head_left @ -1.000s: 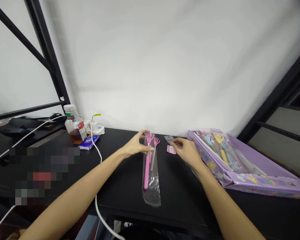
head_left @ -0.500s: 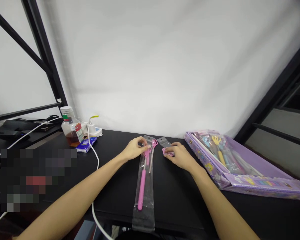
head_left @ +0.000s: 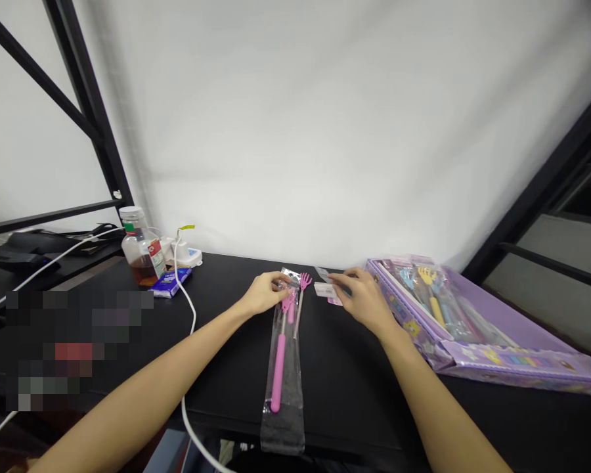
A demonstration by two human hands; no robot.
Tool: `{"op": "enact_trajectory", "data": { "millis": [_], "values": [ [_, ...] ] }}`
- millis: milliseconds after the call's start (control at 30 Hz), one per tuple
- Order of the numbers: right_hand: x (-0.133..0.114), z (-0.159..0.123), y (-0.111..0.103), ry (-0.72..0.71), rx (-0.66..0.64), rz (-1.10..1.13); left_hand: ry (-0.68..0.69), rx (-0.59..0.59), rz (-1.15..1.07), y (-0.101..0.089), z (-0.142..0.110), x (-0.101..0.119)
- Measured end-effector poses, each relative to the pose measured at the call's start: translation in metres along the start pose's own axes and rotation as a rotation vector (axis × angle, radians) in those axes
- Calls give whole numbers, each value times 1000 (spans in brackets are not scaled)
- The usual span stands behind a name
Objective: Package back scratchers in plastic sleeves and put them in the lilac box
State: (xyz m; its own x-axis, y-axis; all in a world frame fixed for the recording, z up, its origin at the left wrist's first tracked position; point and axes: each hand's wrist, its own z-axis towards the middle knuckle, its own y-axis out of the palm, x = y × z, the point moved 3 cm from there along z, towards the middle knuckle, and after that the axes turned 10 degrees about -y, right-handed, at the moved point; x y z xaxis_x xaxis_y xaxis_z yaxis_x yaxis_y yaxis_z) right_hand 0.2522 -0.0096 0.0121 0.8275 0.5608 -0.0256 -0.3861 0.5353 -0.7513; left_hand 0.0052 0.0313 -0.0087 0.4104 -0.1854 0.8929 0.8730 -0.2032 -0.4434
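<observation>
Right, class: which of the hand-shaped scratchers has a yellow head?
The yellow-handled scratcher in the open purple cardboard box. The blue-headed scratchers lie beside it, and the pink-headed scratchers are on the black table.

On the black flat table [head_left: 354, 394], the long clear plastic sleeve [head_left: 283, 430] lies between the clear round-shouldered bottle [head_left: 142, 251] at left and the open purple rectangular box [head_left: 502, 315] at right.

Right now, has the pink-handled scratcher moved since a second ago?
Yes, the pink-handled scratcher lies closer to the near edge of the black table.
</observation>
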Motion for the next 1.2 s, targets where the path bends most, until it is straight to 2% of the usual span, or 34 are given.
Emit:
{"op": "enact_trajectory", "data": {
  "millis": [133,267,333,467,667,833,1033,1200],
  "values": [
    [1,2,-5,139,61,91,-16,-10,-30,2,-1,-2],
    [2,4,-7,313,117,341,13,-53,-40,2,-4,1],
    [1,5,-7,352,147,441,46,-62,-24,1,-4,3],
    [-4,8,-8,319,164,466,57,-18,-23,-1,0,3],
    [-13,7,-7,342,82,513,62,55,-106,-5,3,-3],
    [-28,10,-2,417,75,814,52,16,-175,-4,1,0],
    [-42,14,4,425,49,935,30,21,-232,0,1,1],
    [-51,14,7,339,21,930,10,4,-339,2,5,-2]
  ]
}}
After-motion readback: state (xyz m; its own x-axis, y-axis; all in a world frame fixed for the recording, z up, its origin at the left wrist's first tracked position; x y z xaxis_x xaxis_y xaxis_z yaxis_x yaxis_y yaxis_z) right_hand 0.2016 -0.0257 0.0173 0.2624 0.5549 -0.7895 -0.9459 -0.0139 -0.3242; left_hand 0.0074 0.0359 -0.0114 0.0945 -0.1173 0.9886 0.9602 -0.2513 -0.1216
